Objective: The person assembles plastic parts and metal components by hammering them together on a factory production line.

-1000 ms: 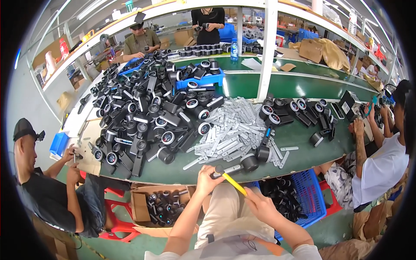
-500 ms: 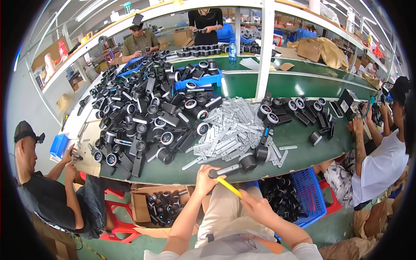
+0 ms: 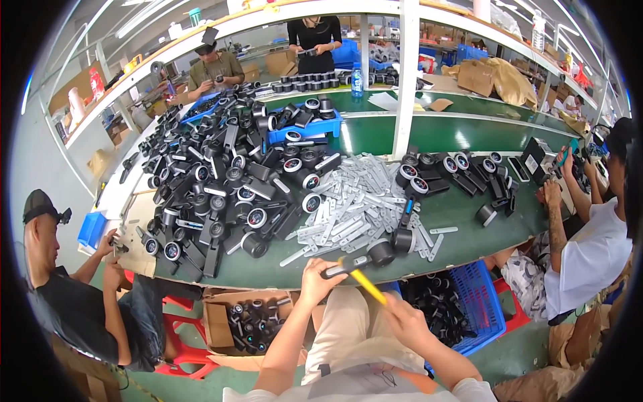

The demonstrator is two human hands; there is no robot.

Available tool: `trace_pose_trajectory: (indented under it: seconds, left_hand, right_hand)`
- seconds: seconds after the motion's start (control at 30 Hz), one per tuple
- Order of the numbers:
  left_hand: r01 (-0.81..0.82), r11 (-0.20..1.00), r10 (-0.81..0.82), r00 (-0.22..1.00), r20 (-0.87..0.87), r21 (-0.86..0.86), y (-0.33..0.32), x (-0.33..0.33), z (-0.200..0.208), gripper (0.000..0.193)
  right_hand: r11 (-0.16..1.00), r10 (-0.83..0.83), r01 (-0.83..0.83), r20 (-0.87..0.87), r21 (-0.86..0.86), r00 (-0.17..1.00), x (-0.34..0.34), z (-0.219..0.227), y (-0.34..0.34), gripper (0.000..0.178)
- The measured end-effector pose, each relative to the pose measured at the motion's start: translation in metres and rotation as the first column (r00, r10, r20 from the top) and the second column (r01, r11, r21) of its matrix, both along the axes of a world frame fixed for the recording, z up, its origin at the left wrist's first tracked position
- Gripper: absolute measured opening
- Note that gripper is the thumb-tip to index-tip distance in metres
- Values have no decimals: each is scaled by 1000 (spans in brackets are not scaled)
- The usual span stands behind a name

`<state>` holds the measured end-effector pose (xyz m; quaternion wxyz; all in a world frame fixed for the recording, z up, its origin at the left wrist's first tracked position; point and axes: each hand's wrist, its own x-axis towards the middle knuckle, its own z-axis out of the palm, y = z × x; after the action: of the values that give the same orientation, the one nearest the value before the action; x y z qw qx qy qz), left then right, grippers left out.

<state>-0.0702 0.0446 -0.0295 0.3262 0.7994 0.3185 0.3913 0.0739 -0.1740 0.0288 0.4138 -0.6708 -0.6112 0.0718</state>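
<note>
My left hand (image 3: 315, 284) is closed round the handle end of a black handheld device (image 3: 359, 262) at the table's front edge. A grey strip runs along the device's handle, and its round head points right, low over the table. My right hand (image 3: 406, 324) grips a hammer (image 3: 368, 286) by its yellow handle. The hammer's blurred head lies over the device's handle, close to my left fingers; whether they touch I cannot tell. Just beyond is a heap of loose light-grey strips (image 3: 355, 204). Another black device (image 3: 403, 239) lies right of the held one.
A large pile of black devices (image 3: 258, 187) covers the table's left side; more lie right. Below are a cardboard box (image 3: 218, 321) and a blue crate (image 3: 487, 305) of devices. A white post (image 3: 405, 87) rises behind. Co-workers sit left and right, others work across the table.
The hammer's head has lifted slightly and shifted right, and its handle now tilts more steeply. My right hand has moved a little right and down. My left hand keeps hold of the device.
</note>
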Motion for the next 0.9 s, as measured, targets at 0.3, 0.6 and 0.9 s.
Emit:
trace_pose_trajectory:
  seconds: [0.3, 0.6, 0.9]
  left_hand:
    - [4, 1000, -4, 999, -35, -18, 5, 0, 5, 30]
    - [-217, 974, 213, 975, 55, 69, 11, -57, 38, 32]
    - [-643, 686, 591, 765, 254, 340, 241, -211, 104, 66]
  right_hand:
    - [990, -115, 113, -14, -88, 993, 19, -9, -3, 42]
    - [987, -154, 160, -347, -12, 925, 24, -10, -17, 39]
    - [983, -164, 182, -444, -2, 881, 28, -22, -26, 40]
